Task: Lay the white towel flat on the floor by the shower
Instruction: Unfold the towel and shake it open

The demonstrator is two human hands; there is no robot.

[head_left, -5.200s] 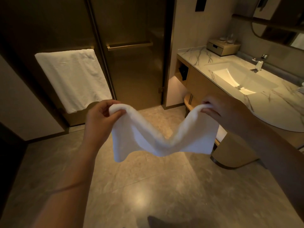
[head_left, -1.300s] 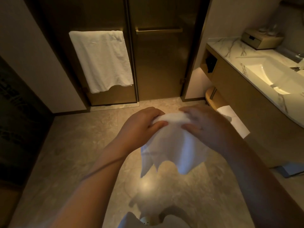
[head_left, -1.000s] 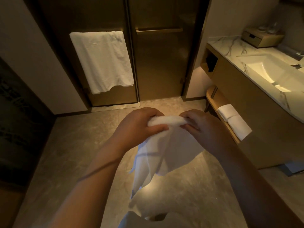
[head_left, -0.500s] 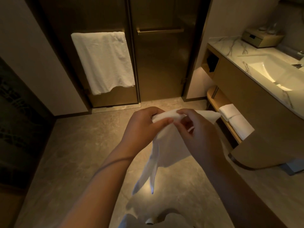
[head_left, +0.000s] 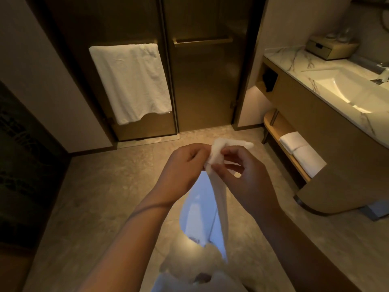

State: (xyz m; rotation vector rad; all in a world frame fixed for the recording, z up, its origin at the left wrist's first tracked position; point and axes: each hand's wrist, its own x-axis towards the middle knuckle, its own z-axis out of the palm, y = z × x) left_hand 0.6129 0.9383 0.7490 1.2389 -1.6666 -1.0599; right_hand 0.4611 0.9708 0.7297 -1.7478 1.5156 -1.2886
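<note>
Standing on the stone floor (head_left: 94, 197), shower door (head_left: 206, 85) straight ahead; the strip just before its threshold looks like the drop zone. On the right, the bench (head_left: 294, 60). One hung towel (head_left: 130, 81) draped over a rail on the left door panel. In the bench top, the sink (head_left: 341, 87): lit basin, contents can't tell. Under it, a shelf (head_left: 273, 125) carrying two folded white cloths (head_left: 301, 152), side by side, touching. At the back of the bench, a box (head_left: 330, 49) with a drawer front; glassy items on its lid, too blurred to name.

Then the white towel (head_left: 200, 218): in the air between both hands, top bunched, rest hanging as one narrow twisted drop in front of the body; not laid down yet. The left hand (head_left: 183, 165) has its fingers curled round the bunch; the right hand (head_left: 250, 182) pinches the cloth right beside it, thumb and forefinger. Both grasping, neither released.

Handling call: light, limp terry, no stiffness, not slippery, not fragile. Held at one point it ropes up. Better to walk the fingers out to two adjacent corners of one hem, spread wide, land the far edge first, let the rest drape flat.
</note>
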